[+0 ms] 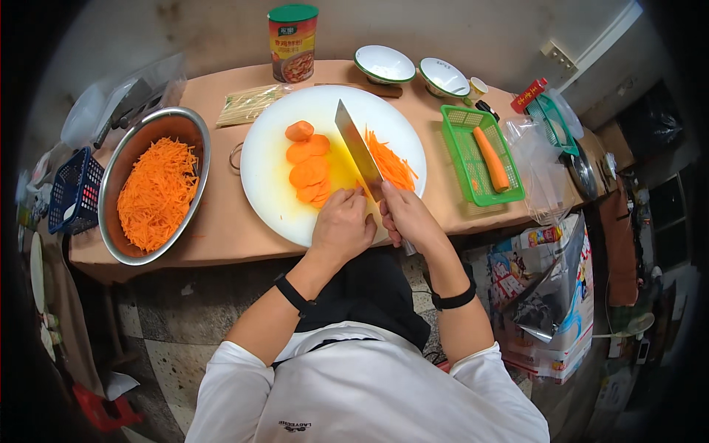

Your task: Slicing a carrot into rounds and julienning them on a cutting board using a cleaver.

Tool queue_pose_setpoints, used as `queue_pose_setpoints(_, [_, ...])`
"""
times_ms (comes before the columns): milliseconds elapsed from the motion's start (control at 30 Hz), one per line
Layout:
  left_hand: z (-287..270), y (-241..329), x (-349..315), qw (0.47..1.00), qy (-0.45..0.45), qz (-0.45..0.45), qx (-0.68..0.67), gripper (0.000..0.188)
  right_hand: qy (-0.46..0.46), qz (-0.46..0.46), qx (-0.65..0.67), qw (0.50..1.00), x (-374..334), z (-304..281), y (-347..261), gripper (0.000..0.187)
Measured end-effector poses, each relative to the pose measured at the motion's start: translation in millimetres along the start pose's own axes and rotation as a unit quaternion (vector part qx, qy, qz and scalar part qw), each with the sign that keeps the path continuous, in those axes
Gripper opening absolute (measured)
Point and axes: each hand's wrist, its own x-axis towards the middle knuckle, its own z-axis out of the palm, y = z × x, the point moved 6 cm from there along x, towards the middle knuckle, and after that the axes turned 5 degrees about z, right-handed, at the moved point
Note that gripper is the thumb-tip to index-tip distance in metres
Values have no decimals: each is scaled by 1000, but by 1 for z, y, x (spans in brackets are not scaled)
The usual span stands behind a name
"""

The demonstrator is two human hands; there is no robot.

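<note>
A round white cutting board [266,184] lies on the table in front of me. A row of orange carrot slices [309,171] overlaps down its middle, with a carrot end piece [299,131] at the top. My left hand [341,225] presses on the nearest slices, fingers curled. My right hand [408,218] grips the handle of a cleaver [357,149], whose blade stands on edge just right of the slices. A pile of carrot shreds [391,164] lies on the board to the right of the blade.
A steel bowl [196,133] of shredded carrot sits at the left, a blue basket [74,193] beyond it. A green basket [461,159] at the right holds a whole carrot [491,159]. Skewers [247,105], a tin [292,43] and two bowls [384,64] stand behind.
</note>
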Motion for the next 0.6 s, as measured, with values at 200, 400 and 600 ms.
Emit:
queue_pose_setpoints(200, [2, -4, -1, 1000, -13, -18, -4, 41, -11, 11, -29, 999, -14, 1, 5, 58])
queue_pose_setpoints(400, [1, -3, -1, 1000, -8, -17, -11, 42, -3, 41, -20, 999, -30, 1, 2, 55])
queue_pose_setpoints(600, [-1, -3, 1, 1000, -6, -18, -6, 43, -4, 49, -32, 998, -34, 1, 5, 56])
